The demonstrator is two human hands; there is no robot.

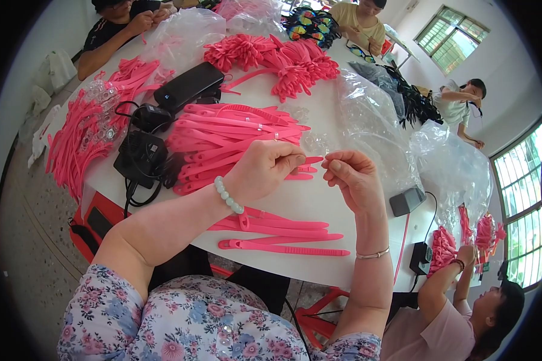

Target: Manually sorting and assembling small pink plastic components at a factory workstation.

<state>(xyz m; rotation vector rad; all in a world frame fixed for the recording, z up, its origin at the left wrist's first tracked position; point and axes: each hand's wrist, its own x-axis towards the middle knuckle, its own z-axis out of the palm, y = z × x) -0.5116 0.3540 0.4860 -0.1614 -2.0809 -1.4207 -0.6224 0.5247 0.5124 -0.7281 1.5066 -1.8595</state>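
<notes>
Over the white table (295, 207), both my hands are raised close together, fingertips almost meeting. My left hand (268, 168), with a beaded bracelet at its wrist, is closed in a pinch; what it grips is too small to make out. Pink strap tips (313, 160) stick out beside its thumb, and I cannot tell whether any is held. My right hand (352, 177) is pinched too, its contents hidden. Behind the left hand spreads a thick stack of pink rubber straps (223, 135). Several loose pink straps (283, 243) lie nearer me. Small clear pieces (315, 142) sit beyond my fingertips.
Left are a black case (188, 86), black adapters (140, 157) with cables, and straps with clear buckles (96, 126). Bundled pink straps (271, 57) lie farther back. Clear plastic bags (376, 129) and a grey block (407, 201) stand right. Several people work around the table.
</notes>
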